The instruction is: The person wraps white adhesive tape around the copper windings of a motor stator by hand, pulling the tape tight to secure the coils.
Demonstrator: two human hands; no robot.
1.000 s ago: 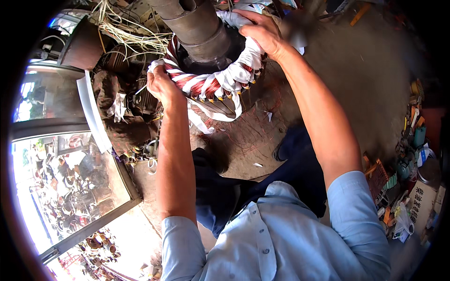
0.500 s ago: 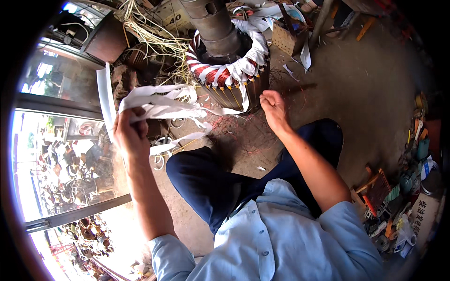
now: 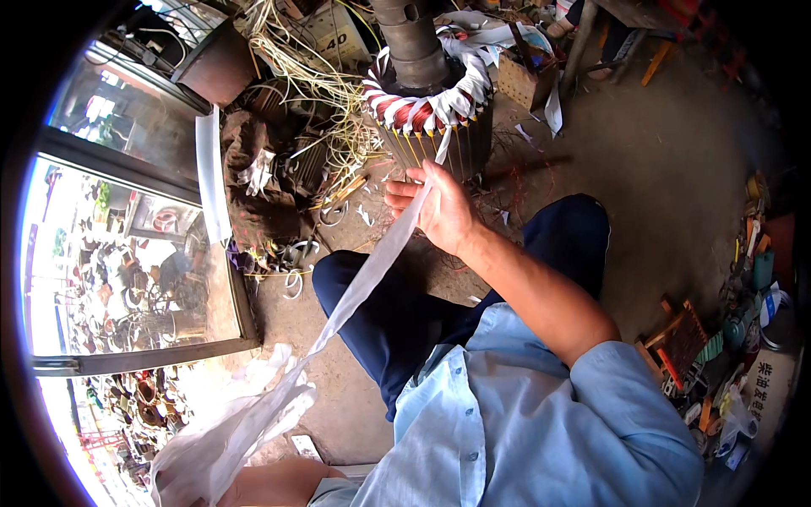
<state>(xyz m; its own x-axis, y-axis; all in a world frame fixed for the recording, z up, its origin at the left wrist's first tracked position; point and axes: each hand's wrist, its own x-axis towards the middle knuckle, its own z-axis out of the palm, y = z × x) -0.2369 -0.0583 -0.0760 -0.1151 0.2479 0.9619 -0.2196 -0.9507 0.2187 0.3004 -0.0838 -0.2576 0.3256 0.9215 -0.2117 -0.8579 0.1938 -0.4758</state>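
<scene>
Glass panes [image 3: 144, 287], 2 of them, stand at the far left in a grey frame, with a heap of mixed goods seen through the lower 1. At the lower left, the left hand [image 3: 173, 482] is mostly covered by white tape [image 3: 241, 427], bunched in folds too tangled to count; its fingers are hidden, so I cannot tell whether they are clenched. Higher up are 1 white strip [image 3: 211, 177] and 1 brown pot [image 3: 218, 66], then 1 dark cloth [image 3: 262, 215] with 1 crumpled white rag [image 3: 256, 171] on it. Cream wires [image 3: 312, 76], also past counting, tangle to the right of the pot.

From the bunch, 1 length of tape runs up and rightward, drawn straight, passing in front of the left knee [image 3: 342, 275], 1 of 2 in dark blue. It crosses the right hand [image 3: 439, 203], whose thumb and fingers grasp it loosely, then reaches the near side of 1 ring [image 3: 414, 114] of red windings wrapped in white. The ring tops 1 dark ribbed core [image 3: 473, 139], upright on the floor just beyond that hand; 1 metal post [image 3: 412, 46] rises from its middle.

Below, 3 buttons show on the blue shirt [image 3: 549, 414]. Farther right come 1 box [image 3: 517, 80] with holes, the right knee [image 3: 574, 237], 1 rack [image 3: 680, 342] with red slats and 1 carton [image 3: 773, 393].
</scene>
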